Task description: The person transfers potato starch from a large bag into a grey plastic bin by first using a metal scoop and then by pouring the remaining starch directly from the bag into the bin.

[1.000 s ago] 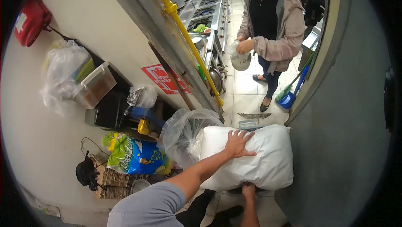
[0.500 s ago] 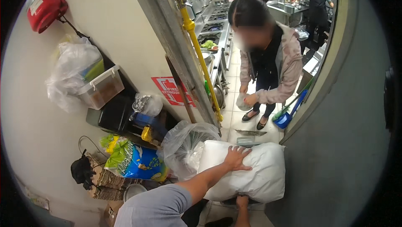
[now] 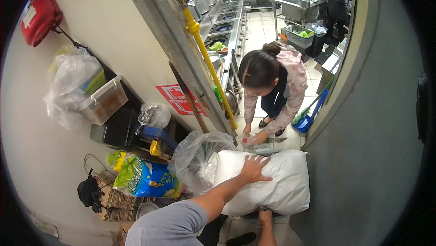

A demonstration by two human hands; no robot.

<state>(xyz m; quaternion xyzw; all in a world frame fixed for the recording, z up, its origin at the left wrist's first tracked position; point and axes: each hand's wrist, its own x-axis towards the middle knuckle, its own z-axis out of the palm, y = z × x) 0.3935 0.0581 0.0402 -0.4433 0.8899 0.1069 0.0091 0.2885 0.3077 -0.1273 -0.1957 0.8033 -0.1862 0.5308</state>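
A large, plump white sack lies across the top of a grey tub, whose rim shows beyond the sack and in front of it. My left hand presses flat on the sack's top with its fingers spread. Below the sack's near edge, my right hand is closed round the tub's near rim; its fingertips are partly hidden. Just past the tub, a co-worker bends down, both hands low at a small clear plastic bag with something red in it.
A clear plastic bag bulges against the sack's left side. Further left are a blue-green printed bag, stacked cardboard and a plastic box. A grey door stands close on the right. A blue dustpan leans by the doorway.
The co-worker has bent from standing and lowered both hands to the floor side of the tub. My view has shifted slightly. Both my hands keep their places on the sack and tub.
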